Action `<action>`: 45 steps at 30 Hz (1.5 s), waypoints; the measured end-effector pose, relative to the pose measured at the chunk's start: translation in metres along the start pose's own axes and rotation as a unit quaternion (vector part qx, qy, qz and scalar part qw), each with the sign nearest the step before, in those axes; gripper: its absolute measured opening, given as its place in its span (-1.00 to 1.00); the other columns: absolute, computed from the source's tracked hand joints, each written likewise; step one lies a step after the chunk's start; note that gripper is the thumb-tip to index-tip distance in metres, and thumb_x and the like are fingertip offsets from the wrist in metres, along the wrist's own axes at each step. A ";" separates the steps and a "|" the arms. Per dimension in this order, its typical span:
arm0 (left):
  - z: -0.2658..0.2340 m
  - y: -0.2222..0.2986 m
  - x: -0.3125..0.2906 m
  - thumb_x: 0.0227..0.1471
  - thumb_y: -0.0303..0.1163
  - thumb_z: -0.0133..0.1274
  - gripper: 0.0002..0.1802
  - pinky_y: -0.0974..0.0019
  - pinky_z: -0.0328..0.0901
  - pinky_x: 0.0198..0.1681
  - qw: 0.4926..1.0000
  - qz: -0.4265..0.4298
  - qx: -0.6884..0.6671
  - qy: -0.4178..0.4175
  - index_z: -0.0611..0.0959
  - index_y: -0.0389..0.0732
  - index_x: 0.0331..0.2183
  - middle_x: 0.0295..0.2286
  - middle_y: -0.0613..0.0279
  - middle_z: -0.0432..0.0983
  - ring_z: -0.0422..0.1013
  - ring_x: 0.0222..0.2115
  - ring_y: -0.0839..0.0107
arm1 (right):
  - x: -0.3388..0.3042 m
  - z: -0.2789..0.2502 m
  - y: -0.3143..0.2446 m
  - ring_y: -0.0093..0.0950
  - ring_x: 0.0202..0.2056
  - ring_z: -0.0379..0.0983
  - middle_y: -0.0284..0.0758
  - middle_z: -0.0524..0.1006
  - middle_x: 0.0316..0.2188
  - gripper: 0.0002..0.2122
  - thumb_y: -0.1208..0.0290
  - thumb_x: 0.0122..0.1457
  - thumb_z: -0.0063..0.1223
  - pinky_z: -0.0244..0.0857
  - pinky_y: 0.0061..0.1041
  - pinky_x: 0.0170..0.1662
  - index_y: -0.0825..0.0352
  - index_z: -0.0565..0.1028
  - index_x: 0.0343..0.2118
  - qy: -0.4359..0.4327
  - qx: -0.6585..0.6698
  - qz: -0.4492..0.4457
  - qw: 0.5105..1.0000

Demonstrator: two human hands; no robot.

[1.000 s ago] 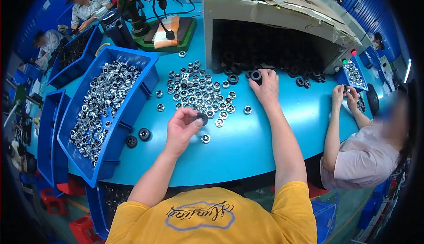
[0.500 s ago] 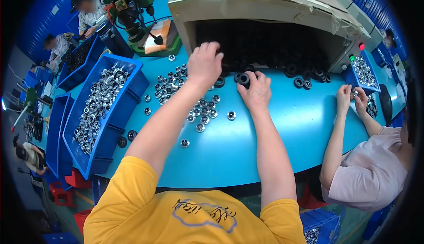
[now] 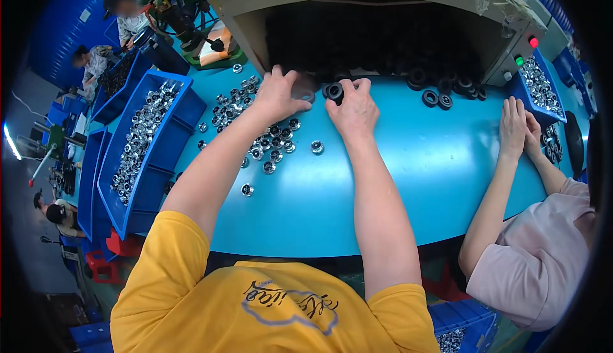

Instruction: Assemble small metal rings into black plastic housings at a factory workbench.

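Observation:
My left hand [image 3: 278,96] is at the front left corner of the box's opening, its fingers and thumb spread apart. A motion-blurred dark ring [image 3: 308,95] shows beside its thumb; it does not look gripped. To its right, my right hand [image 3: 355,111] has thumb and fingers closed on a black rubber ring [image 3: 334,93], just at the opening's lower edge. Shiny metal wheel hubs [image 3: 276,137] with dark centres lie loose on the blue table below and left of my left hand. One single hub [image 3: 317,147] sits apart from them, in front of my right wrist.
The pale box [image 3: 246,33] holds many black rings in its dark inside. More rings [image 3: 437,99] lie before its right side. A blue bin [image 3: 185,107] of hubs stands left. At right, a co-worker's hands [image 3: 516,126] are near another hub bin [image 3: 554,115].
My view has shifted slightly. My left hand has opened from bent fingers, and a blurred ring now shows beside it. My right hand keeps its black ring. The co-worker's hands have come together.

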State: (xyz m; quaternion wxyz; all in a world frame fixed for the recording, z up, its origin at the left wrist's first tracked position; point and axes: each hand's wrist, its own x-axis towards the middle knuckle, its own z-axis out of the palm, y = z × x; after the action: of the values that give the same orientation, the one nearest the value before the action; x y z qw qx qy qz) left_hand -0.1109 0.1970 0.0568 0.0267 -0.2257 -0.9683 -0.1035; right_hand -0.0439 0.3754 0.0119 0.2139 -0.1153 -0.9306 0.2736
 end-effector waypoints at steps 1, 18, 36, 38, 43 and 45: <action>0.002 0.001 0.001 -0.19 -0.10 0.46 -0.33 -0.01 0.35 0.12 1.000 -0.001 -0.012 -0.011 0.64 -0.13 -0.02 -0.03 -0.16 0.39 0.37 0.01 -0.13 | 0.001 -0.002 -0.001 -0.20 -0.16 0.58 -0.23 0.38 -0.06 -0.61 0.26 -0.03 0.40 0.53 -0.19 -0.18 0.17 0.55 -0.11 -0.005 0.006 0.009 1.000; -0.006 0.009 0.027 -0.07 -0.50 0.26 -0.76 0.07 0.40 -0.01 0.978 0.037 -0.137 0.154 0.73 -0.15 -0.25 -0.32 0.02 0.62 0.51 -0.21 -0.02 | 0.009 -0.007 0.000 -0.18 -0.14 0.56 -0.29 0.39 -0.03 -0.61 0.23 -0.01 0.38 0.49 -0.15 -0.11 0.10 0.58 -0.09 0.015 0.042 0.071 0.997; -0.009 -0.078 -0.127 0.19 -0.57 0.11 -0.76 0.48 0.26 -0.47 0.856 -0.091 -0.402 0.313 0.68 -0.24 -0.08 -0.31 0.27 0.61 0.37 -0.52 0.62 | 0.014 0.002 0.016 -0.24 -0.04 0.51 -0.28 0.47 -0.06 -0.61 0.25 0.02 0.38 0.41 -0.27 0.01 0.22 0.60 -0.07 0.103 0.091 0.043 0.990; 0.007 -0.096 -0.138 0.18 -0.59 0.12 -0.79 0.47 0.25 -0.49 0.836 -0.104 -0.414 0.345 0.69 -0.23 -0.14 -0.34 0.26 0.61 0.35 -0.55 0.59 | 0.013 0.000 0.001 -0.23 -0.04 0.51 -0.24 0.50 -0.10 -0.62 0.26 0.02 0.37 0.40 -0.28 0.02 0.27 0.60 -0.09 0.103 0.157 0.004 0.982; 0.011 -0.110 -0.142 0.14 -0.67 0.10 -0.83 0.47 0.22 -0.53 0.836 -0.045 -0.365 0.408 0.70 -0.25 -0.24 -0.39 0.26 0.57 0.38 -0.55 0.55 | 0.053 0.021 -0.088 -0.14 -0.03 0.52 -0.15 0.55 -0.11 -0.58 0.17 0.06 0.29 0.40 -0.24 0.04 0.31 0.59 -0.07 -0.054 0.112 -0.097 0.988; 0.012 -0.110 -0.136 0.12 -0.69 0.09 -0.83 0.46 0.23 -0.54 0.828 -0.018 -0.380 0.412 0.69 -0.26 -0.27 -0.39 0.24 0.57 0.39 -0.55 0.54 | 0.095 0.045 -0.103 -0.11 0.01 0.52 -0.10 0.57 -0.05 -0.52 0.11 0.05 0.28 0.41 -0.21 0.07 0.32 0.58 -0.03 -0.094 0.001 -0.117 0.989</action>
State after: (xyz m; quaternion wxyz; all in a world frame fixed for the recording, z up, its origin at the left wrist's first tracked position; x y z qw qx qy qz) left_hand -0.0378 0.0441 0.0105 0.3334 -0.1367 -0.7558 -0.5468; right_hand -0.1585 0.3011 0.0668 0.1559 0.0204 -0.9535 0.2571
